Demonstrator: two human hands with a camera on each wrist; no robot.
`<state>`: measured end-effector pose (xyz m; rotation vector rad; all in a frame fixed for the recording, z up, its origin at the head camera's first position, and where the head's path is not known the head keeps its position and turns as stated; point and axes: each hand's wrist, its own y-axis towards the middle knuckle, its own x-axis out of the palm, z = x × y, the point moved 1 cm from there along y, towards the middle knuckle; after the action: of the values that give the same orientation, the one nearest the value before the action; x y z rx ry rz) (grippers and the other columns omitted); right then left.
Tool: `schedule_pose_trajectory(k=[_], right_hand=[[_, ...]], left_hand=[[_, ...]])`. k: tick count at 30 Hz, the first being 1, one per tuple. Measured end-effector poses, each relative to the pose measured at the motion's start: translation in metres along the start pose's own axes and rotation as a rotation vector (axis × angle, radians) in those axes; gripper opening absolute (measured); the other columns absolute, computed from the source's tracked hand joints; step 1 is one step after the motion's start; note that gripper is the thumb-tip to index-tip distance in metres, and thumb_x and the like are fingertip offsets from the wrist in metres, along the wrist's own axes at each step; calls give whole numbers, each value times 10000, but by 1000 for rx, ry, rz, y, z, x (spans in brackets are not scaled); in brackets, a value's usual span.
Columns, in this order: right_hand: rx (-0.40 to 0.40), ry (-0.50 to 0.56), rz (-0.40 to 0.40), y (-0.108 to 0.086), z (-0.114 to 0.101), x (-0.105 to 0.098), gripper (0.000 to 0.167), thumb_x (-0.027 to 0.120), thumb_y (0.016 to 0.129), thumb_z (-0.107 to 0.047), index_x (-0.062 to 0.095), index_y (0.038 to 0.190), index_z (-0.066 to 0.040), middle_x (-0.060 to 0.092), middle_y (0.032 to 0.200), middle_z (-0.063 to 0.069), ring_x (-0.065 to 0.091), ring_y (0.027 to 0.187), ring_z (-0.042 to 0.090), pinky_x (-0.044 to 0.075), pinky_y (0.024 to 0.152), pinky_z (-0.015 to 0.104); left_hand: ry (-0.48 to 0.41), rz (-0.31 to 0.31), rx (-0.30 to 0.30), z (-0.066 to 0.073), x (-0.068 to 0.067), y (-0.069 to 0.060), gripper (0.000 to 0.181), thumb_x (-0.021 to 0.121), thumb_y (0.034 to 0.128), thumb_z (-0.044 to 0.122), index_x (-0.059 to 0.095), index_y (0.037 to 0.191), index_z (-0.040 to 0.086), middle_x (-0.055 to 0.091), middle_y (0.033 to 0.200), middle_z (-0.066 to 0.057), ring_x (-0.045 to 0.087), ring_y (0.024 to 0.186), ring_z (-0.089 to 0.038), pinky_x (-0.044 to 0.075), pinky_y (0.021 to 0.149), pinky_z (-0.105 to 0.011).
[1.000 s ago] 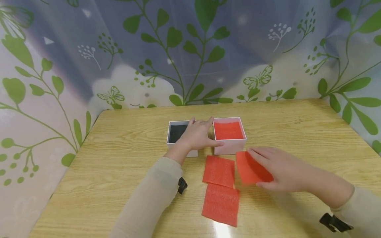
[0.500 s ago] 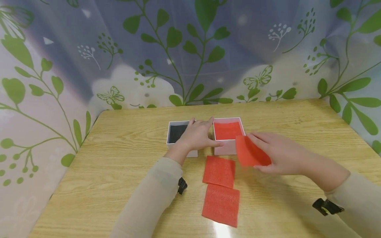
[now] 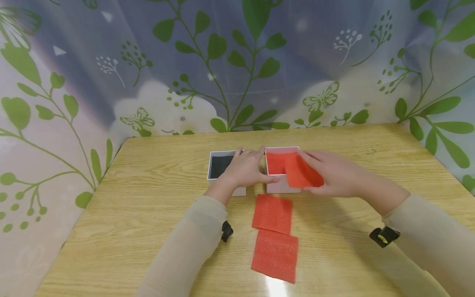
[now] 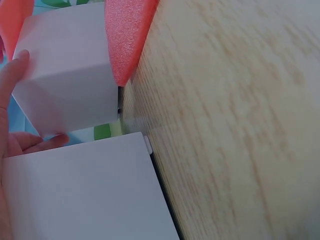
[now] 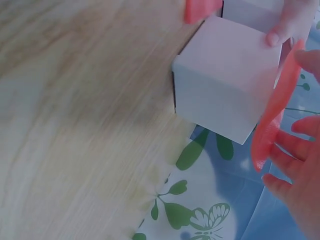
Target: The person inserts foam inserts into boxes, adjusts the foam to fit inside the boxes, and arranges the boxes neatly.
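In the head view my right hand (image 3: 335, 175) pinches a bent red foam sheet (image 3: 300, 171) over the front right of a white box (image 3: 283, 183). More red foam lies inside that box. From the right wrist view, the held foam sheet (image 5: 275, 112) runs beside the box's rim, between thumb and fingers. My left hand (image 3: 245, 169) holds the same box at its left side, the thumb (image 4: 16, 70) on its front face. Below that hand stands a second white box (image 3: 239, 191) with black sheets (image 3: 220, 166) inside, partly hidden by the hand.
Two red foam squares, a nearer one (image 3: 275, 255) and a farther one (image 3: 272, 213), lie on the wooden table (image 3: 148, 214) in front of the boxes. A leaf-patterned curtain (image 3: 237, 82) hangs behind the table's back edge.
My right hand has carried its red foam sheet up and left, from the table in front to over the right box. The left hand and both boxes have stayed put.
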<state>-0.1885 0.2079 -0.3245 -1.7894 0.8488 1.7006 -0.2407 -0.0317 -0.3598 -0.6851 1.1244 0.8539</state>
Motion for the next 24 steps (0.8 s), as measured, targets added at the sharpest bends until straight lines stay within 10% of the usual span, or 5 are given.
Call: schedule_pose_trajectory(k=[24], right_hand=[[24, 140, -61, 47, 8, -1, 888, 623, 842, -475, 213, 1474, -6, 302, 1443, 244, 322, 1287, 412, 312, 1015, 544]], left_hand=[[-33, -15, 4, -1, -2, 1, 1004, 629, 748, 651, 249, 1481, 80, 423, 1426, -3, 339, 1315, -225, 28, 1109, -487]])
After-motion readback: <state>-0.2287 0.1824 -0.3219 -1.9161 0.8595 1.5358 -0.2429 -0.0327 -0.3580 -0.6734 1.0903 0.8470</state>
